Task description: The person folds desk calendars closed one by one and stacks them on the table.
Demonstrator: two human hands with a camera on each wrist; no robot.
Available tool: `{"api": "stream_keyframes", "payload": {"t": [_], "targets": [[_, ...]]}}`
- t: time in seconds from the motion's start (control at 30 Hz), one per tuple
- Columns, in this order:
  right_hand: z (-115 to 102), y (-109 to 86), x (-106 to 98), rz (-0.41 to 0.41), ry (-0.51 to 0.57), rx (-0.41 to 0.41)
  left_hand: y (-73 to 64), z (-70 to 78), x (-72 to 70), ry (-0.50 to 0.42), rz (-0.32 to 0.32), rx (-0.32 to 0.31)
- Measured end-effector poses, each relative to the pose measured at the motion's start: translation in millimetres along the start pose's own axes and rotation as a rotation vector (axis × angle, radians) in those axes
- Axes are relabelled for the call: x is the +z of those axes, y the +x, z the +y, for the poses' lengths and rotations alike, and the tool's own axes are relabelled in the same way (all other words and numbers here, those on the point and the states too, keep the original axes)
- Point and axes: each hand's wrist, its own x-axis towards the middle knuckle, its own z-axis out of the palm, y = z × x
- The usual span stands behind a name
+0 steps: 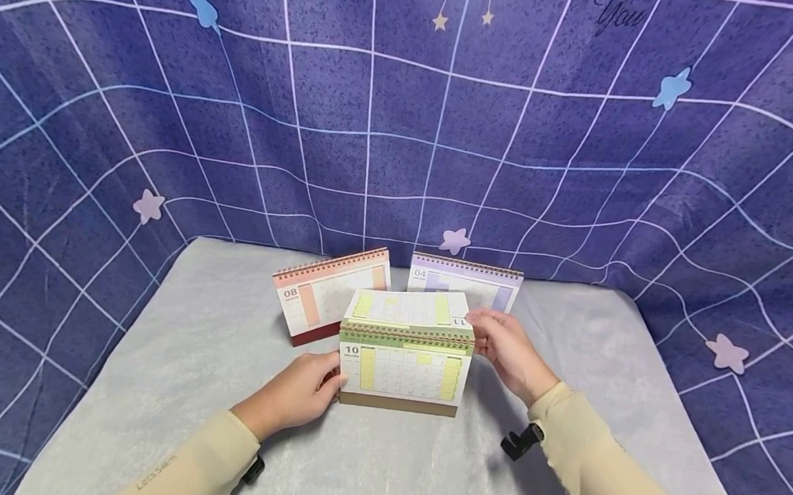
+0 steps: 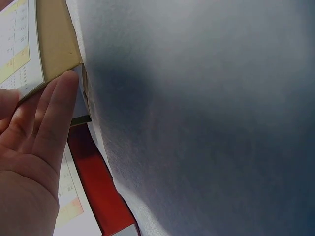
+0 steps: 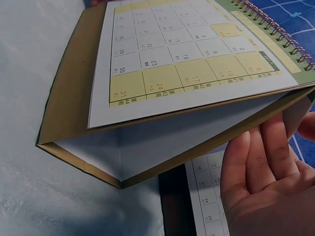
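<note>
A green-and-yellow spiral desk calendar (image 1: 400, 376) stands upright on the table, its front page marked 10. At its lower left edge, my left hand (image 1: 301, 391) pinches the front panel, thumb on the page and fingers behind, as the left wrist view also shows. A calendar page (image 1: 402, 308) marked 11 lies over the back of the coil, upside down to me. My right hand (image 1: 507, 353) holds that page's right edge at the rear. In the right wrist view, the right fingers (image 3: 273, 152) lie against the back side, and the thumb is mostly hidden.
Behind stand an orange desk calendar (image 1: 333, 297) marked 08 at left and a purple desk calendar (image 1: 466, 276) marked 04 at right, partly covered by the green one. The grey cloth-covered table (image 1: 379, 464) meets a blue gridded curtain (image 1: 403, 162) at the back.
</note>
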Motion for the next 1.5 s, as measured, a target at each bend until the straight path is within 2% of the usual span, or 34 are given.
{"api": "stream_keyframes", "payload": {"t": [0.5,0.97,1.5], "targets": [[-3.4,-1.2,1.6,0.024,0.002,0.000,-0.2,-0.4,-0.1,-0.023,-0.012,0.001],[-1.8,-0.4,0.6,0.015,0.009,-0.028,0.1,2.3,-0.1,-0.014,-0.003,-0.003],[-4.8,-1.4,-0.7,0.019,0.024,-0.026,-0.8,3.7,-0.3,-0.016,-0.003,-0.012]]}}
